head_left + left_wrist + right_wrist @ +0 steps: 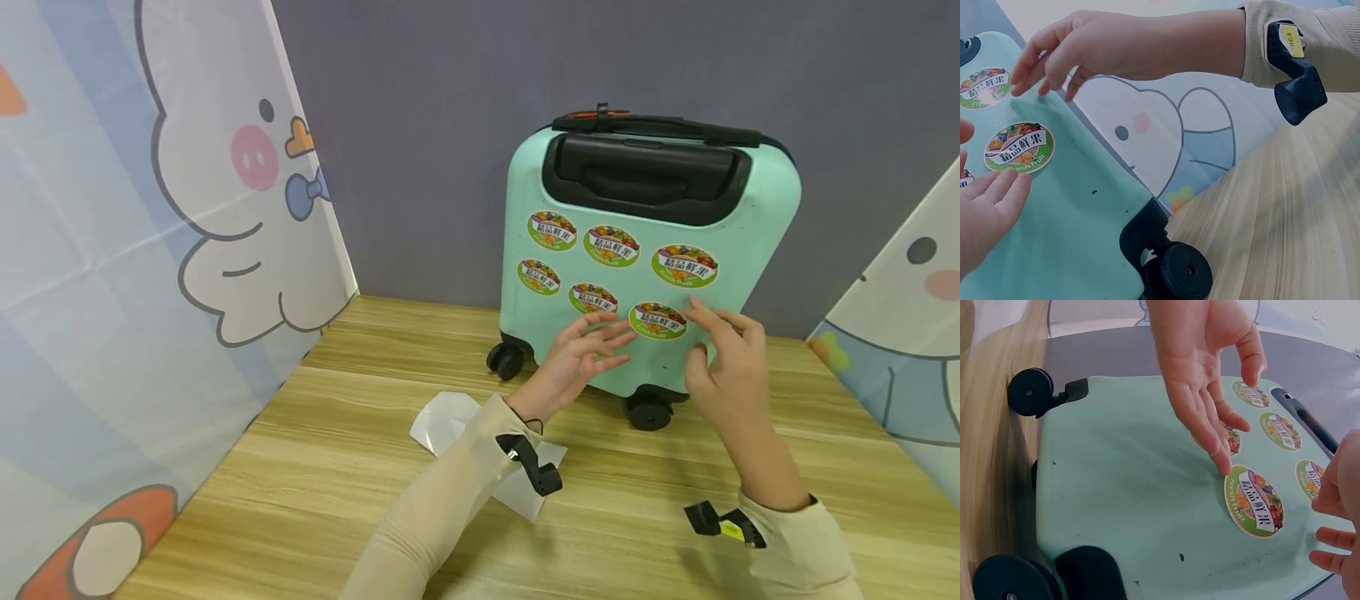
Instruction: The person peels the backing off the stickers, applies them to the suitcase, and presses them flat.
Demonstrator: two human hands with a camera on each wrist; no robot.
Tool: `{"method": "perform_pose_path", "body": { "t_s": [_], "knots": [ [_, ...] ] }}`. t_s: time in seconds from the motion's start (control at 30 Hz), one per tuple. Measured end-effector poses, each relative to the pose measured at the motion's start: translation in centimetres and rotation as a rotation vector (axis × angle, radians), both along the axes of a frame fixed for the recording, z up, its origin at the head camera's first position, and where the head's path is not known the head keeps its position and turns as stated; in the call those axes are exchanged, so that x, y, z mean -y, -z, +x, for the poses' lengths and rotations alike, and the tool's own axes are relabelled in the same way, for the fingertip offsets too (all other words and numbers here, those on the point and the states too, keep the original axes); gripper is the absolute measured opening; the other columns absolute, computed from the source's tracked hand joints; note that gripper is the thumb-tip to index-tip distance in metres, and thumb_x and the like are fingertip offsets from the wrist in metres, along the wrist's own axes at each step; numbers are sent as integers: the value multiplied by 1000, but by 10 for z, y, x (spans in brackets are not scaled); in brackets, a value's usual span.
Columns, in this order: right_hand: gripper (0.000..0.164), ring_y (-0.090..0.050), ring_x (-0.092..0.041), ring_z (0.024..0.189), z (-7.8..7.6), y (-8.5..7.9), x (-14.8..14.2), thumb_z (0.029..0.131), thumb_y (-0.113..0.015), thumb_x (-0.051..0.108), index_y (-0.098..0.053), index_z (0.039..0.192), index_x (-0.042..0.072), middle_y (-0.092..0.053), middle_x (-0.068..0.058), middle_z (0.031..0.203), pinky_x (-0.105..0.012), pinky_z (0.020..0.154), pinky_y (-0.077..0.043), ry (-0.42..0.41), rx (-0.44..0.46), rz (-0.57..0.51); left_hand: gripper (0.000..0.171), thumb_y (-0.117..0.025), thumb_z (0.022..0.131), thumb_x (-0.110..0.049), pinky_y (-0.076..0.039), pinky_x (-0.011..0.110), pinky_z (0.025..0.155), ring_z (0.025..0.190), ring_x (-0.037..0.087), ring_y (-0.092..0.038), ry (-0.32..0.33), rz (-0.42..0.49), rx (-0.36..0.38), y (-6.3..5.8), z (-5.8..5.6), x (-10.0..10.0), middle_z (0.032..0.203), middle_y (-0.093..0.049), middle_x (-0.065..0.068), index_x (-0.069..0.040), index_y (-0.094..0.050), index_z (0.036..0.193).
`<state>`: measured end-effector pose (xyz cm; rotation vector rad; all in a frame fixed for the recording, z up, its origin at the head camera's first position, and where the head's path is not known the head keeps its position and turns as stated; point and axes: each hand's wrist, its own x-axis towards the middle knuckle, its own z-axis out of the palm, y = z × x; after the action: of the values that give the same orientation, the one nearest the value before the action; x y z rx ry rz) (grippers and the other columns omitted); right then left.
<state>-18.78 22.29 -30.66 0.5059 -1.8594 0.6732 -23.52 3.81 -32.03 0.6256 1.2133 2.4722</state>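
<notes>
A mint-green suitcase [750, 229] stands upright on the table, its front carrying several oval fruit stickers in two rows. Extended fingers of my left hand [573, 362] reach the left edge of the lower right sticker [658, 322]; the right wrist view shows a fingertip right at that sticker [1254, 501]. On the other side, my right hand [731, 367] has loosely bent fingers close to the suitcase front, between the lower right and upper right stickers [685, 267]. Nothing is held in either hand. My left hand partly covers the lower middle sticker [593, 297].
White backing sheets [448, 417] lie on the wooden table [322, 467] under the left forearm. Black wheels [648, 408] support the suitcase, which has a black handle recess [645, 179] at its top. A grey panel [420, 150] rises behind, with cartoon-printed cloth [82, 275] at both sides.
</notes>
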Motion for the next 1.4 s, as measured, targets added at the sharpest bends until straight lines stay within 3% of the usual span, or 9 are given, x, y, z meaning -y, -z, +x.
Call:
{"method": "perform_pose_path", "body": {
  "t_s": [0.13, 0.23, 0.33, 0.4, 0.47, 0.6, 0.7, 0.97, 1.4],
  "knots": [
    [36, -55, -48, 106, -3, -1, 1, 78, -52, -11, -70, 108, -6, -69, -23, 112, -36, 91, -44, -22, -41, -29, 42, -46, 91, 10, -45, 49, 105, 132, 39, -48, 0, -1, 2, -1, 0, 0, 141, -51, 23, -1, -50, 131],
    [36, -60, -41, 97, -4, 0, 3, 79, -53, -8, -71, 109, -4, -69, -23, 105, -20, 70, -42, -22, -52, -40, 42, -46, 90, 11, -45, 49, 105, 132, 39, -48, 0, 1, 6, -1, 0, 0, 140, -51, 23, -1, -51, 130],
    [35, -65, -22, 90, -5, 1, 3, 81, -52, -11, -69, 112, -7, -70, -23, 105, -16, 65, -43, -82, -22, -77, 42, -45, 90, 11, -45, 49, 105, 132, 39, -48, -2, -1, 11, -1, 0, 0, 140, -52, 23, -2, -51, 130],
    [35, -65, -10, 93, -6, 2, 3, 83, -52, -16, -67, 114, -9, -70, -21, 106, -14, 70, -47, -150, 15, -117, 42, -45, 90, 12, -45, 49, 105, 132, 39, -48, -3, -2, 12, -1, 0, 0, 140, -52, 23, -2, -51, 129],
    [36, -63, -2, 100, -7, 4, 3, 84, -52, -20, -64, 116, -12, -71, -13, 109, -16, 85, -48, -228, 63, -167, 42, -45, 90, 12, -45, 49, 105, 132, 38, -49, -3, -4, 13, 0, 1, 0, 140, -52, 22, -3, -51, 130],
    [35, -61, -5, 106, -8, 8, 2, 86, -50, -23, -59, 119, -16, -67, 4, 113, -15, 85, -48, -318, 142, -237, 43, -45, 91, 10, -47, 46, 103, 131, 36, -50, -1, -19, 2, 2, 0, 1, 141, -52, 20, -2, -50, 132],
    [36, -60, -6, 106, -9, 10, 2, 88, -48, -23, -56, 122, -17, -65, 9, 113, -14, 85, -47, -348, 193, -268, 44, -45, 92, 9, -48, 46, 102, 131, 36, -51, -4, -33, -12, 4, 0, 2, 142, -52, 20, -1, -49, 135],
    [36, -60, -7, 106, -9, 9, 2, 91, -45, -21, -53, 126, -17, -63, 7, 116, -15, 89, -47, -353, 244, -278, 45, -46, 92, 7, -49, 46, 101, 130, 36, -51, -18, -60, -38, 5, -2, 3, 143, -52, 18, 0, -48, 137],
    [36, -63, -8, 106, -15, 6, 8, 89, -44, -23, -55, 123, -18, -65, 3, 116, -16, 90, -49, -404, 235, -275, 47, -48, 90, 8, -50, 45, 99, 126, 34, -54, -73, -108, -6, 4, -12, 1, 135, -58, 18, 3, -53, 136]
  ]
}}
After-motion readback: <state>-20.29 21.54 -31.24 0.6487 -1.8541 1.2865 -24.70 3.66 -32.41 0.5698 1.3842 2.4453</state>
